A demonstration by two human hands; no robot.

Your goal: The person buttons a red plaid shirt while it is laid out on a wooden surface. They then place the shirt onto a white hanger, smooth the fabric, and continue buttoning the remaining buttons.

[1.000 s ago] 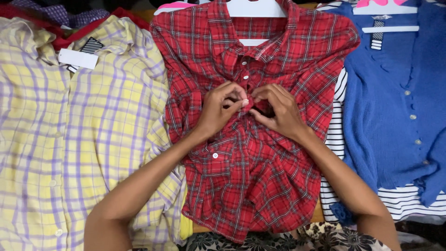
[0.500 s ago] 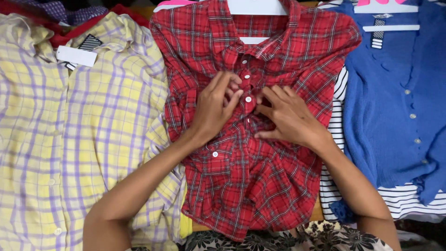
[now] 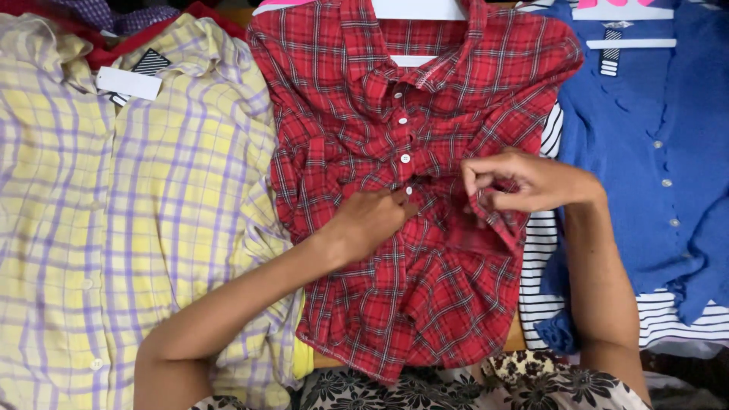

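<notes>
Garments covered nearly the whole surface below me, laid side by side with only slivers of a wooden top showing between them. At the centre lay the red tartan button-up shirt [image 3: 410, 250] on a white plastic hanger [image 3: 416, 9], collar toward the far edge, its white buttons fastened down to about mid-chest. My left hand [image 3: 372, 222] rested on the shirt's front just below the lowest fastened button, fingers curled loosely inward with the fingertips pressing the placket; I could not tell whether they actually pinched any cloth. My right hand [image 3: 524, 182] sat to the right of the placket, thumb and forefinger closed on a raised fold of the shirt's open front edge, the other fingers bent over it, lifting that flap slightly off the rest of the cloth. The two hands were near each other but apart. Left of the red shirt, and overlapped by my left forearm, spread a yellow and lavender checked shirt [image 3: 129, 228] with a white paper tag [image 3: 129, 83] at its neck. To the right lay a blue knitted cardigan with small buttons [image 3: 653, 152] on another hanger, over a black and white striped top [image 3: 543, 258] that peeked out beside the red shirt's hem. Along the near edge I saw a black fabric with pale flowers [image 3: 425, 387].
</notes>
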